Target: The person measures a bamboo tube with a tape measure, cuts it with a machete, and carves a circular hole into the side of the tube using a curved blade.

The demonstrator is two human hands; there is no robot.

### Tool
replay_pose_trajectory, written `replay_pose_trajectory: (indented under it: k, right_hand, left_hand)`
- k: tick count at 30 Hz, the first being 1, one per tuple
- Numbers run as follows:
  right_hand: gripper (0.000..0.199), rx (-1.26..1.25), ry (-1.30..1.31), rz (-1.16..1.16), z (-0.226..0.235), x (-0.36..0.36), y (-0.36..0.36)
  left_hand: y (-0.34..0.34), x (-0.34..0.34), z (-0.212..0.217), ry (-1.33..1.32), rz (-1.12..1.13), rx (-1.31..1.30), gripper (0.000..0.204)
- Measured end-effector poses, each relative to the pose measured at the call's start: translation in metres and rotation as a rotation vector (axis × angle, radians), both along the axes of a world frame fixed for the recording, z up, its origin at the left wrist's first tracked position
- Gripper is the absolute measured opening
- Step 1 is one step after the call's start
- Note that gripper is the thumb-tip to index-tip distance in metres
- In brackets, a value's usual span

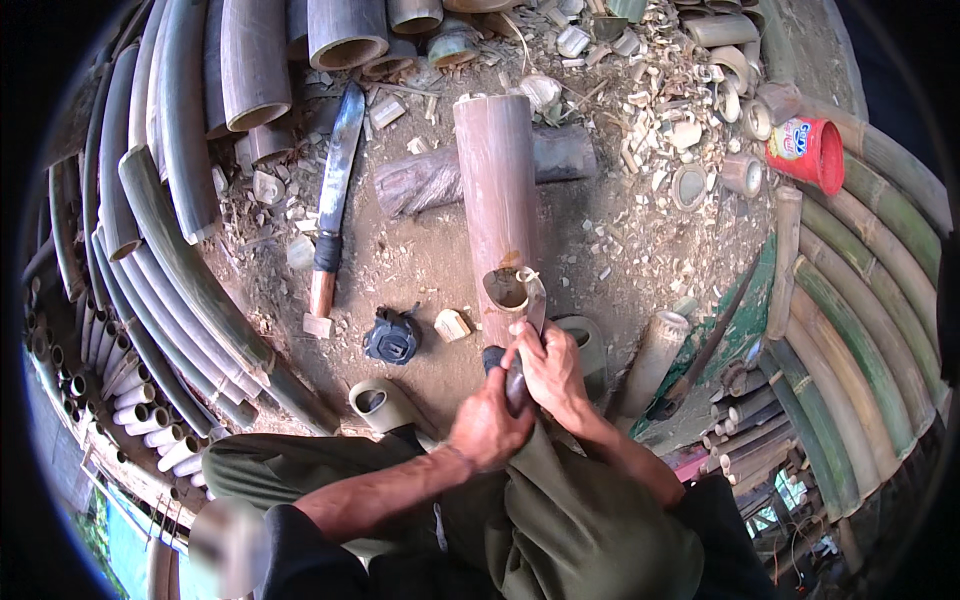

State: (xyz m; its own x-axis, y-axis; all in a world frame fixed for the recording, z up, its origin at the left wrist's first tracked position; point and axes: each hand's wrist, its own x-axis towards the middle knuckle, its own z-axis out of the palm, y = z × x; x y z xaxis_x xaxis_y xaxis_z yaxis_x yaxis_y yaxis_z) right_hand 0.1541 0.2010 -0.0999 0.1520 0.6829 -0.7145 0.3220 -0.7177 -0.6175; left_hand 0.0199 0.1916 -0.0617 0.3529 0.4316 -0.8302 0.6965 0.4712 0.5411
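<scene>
A thick brown bamboo tube [495, 180] lies lengthwise in front of me, its far part resting on a short log [420, 182] set crosswise. An oval hole [506, 290] is cut in the tube's near part. A carving knife's blade [536, 303] meets the hole's right rim, where a pale curled shaving clings. My left hand [488, 422] is closed round the dark handle of the knife. Further forward, my right hand [548, 368] is closed on the knife close to its blade. The tube's near end is hidden behind my hands and knees.
A machete [331, 205] lies on the ground left of the tube. Nearer are a dark blue round tape-measure-like thing [391, 338] and a wood block [452, 325]. Bamboo poles [185, 270] line the left, more bamboo [850, 330] the right, beside a red tub [825, 158]. Shavings [660, 230] litter the ground.
</scene>
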Motion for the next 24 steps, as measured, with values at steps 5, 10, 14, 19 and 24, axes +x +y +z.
replay_pose_trajectory:
  k: [5,10,14,19,24]
  right_hand:
    - [0.027,-0.444,1.285,-0.767,0.005,-0.03,-0.017]
    - [0.03,-0.431,1.219,-0.728,0.015,-0.025,-0.002]
    - [0.03,-0.467,0.841,-0.535,0.019,-0.011,-0.008]
    - [0.026,-0.411,0.796,-0.36,0.024,0.008,-0.018]
    - [0.032,-0.434,1.078,-0.652,0.015,-0.011,-0.003]
  left_hand:
    - [0.094,-0.078,0.044,0.246,-0.94,0.669,0.033]
    - [0.134,-0.086,0.043,-0.009,-0.991,0.405,0.03]
    - [0.064,-0.089,0.014,0.013,-0.735,0.328,0.043]
    - [0.041,-0.072,0.017,0.047,-0.649,0.472,0.031]
    - [0.113,-0.08,0.031,0.008,-0.825,0.327,0.036]
